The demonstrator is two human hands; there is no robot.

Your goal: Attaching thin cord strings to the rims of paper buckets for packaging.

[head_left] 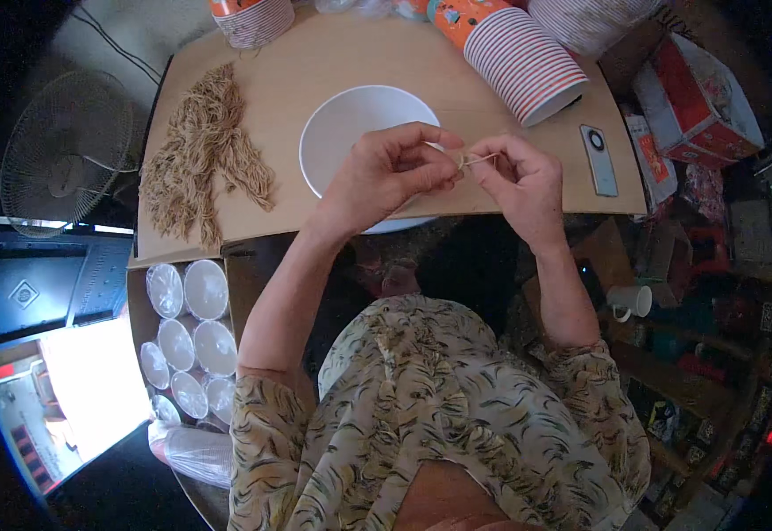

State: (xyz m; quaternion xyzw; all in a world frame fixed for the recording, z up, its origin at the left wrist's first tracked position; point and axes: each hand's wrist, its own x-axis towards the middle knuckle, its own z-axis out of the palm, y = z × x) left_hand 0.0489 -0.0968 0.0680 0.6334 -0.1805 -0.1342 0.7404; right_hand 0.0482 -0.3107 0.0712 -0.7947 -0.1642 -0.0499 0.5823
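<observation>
Strand (483, 158), thin, pale and string-like, is pinched by left hand (379, 177) and right hand (528, 181) at upper centre of the frame, near a round white bowl (342, 128); too strong pull may snap it.

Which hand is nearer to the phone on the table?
The right hand: it is left of the phone, not touching it. The left hand is farther left, overlapping the white bowl in view.

Our left hand (377, 173): one, bare, fingers bent, tips pinched. Our right hand (523, 181): one, bare, fingers curled, likewise pinched, just beside. Our forearms (284, 288): two, bare, converging toward the table's (302, 53) near edge.
</observation>
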